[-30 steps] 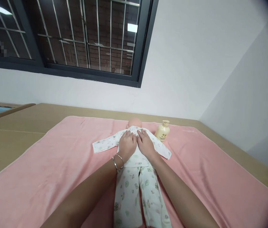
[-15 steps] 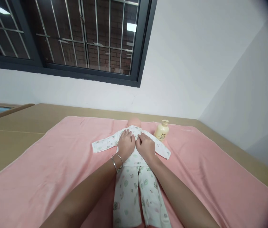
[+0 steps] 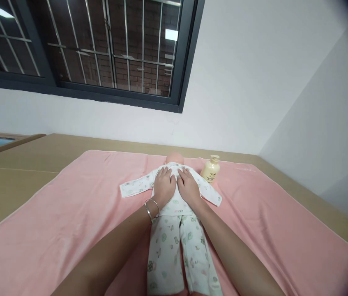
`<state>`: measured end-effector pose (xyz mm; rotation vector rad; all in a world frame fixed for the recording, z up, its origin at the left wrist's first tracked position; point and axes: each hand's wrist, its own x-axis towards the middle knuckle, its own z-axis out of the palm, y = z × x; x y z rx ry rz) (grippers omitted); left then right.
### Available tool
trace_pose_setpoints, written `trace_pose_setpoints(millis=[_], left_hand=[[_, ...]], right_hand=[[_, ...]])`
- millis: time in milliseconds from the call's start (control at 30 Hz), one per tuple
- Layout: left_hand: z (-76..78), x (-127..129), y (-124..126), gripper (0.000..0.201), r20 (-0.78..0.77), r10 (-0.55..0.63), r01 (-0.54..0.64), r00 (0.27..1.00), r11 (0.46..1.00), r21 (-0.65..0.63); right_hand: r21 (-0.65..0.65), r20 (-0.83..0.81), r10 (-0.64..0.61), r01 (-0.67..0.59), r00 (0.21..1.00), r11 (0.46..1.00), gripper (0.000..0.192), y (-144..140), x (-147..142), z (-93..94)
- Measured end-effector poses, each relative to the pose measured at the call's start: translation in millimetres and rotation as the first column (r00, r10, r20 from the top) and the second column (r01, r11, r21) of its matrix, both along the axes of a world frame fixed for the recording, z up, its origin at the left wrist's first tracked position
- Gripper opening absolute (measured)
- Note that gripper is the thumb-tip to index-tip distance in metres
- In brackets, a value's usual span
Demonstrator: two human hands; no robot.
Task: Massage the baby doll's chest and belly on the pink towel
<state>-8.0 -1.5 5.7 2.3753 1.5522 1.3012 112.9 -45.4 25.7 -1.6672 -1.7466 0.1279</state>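
Note:
A baby doll point(image 3: 175, 158) lies on the pink blanket point(image 3: 78, 201), its head toward the wall. It wears a white patterned top point(image 3: 175, 209) with both sleeves spread out, and matching trousers point(image 3: 165, 255). My left hand point(image 3: 164, 187) rests flat on the left of the top's upper part, fingers stretched toward the head. Beside it, my right hand point(image 3: 189, 185) also lies flat on the top, fingers extended, its thumb near the left thumb. The cloth under both palms is hidden.
A pale yellow pump bottle point(image 3: 210, 169) stands on the blanket just beyond the right sleeve. The wooden tabletop point(image 3: 22, 154) shows around the blanket. Behind it rise a white wall point(image 3: 229, 82) and a dark-framed window point(image 3: 176, 102) with bars.
My right hand's fingers, curled on the top before, are now straightened and lie flat. My left hand has stayed in place.

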Motion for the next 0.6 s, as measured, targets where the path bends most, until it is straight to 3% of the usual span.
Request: trace_pose_setpoints(millis=[267, 433, 600], left_hand=[[5.1, 0.8, -3.7, 0.040, -0.087, -0.002, 0.003, 0.996, 1.000, 0.002], [5.8, 1.5, -8.6, 0.035, -0.066, 0.011, -0.007, 0.998, 0.998, 0.058], [7.5, 2.4, -13.3, 0.030, -0.042, 0.065, -0.064, 0.997, 0.998, 0.021]], right_hand=[[0.026, 0.031, 0.021, -0.022, 0.999, 0.999, 0.049, 7.8, 4.9, -6.9], [0.015, 0.023, 0.025, -0.025, 0.999, 1.000, 0.050, 7.8, 5.8, -7.9], [0.028, 0.026, 0.023, -0.024, 0.999, 0.999, 0.050, 6.6, 5.7, -7.0]])
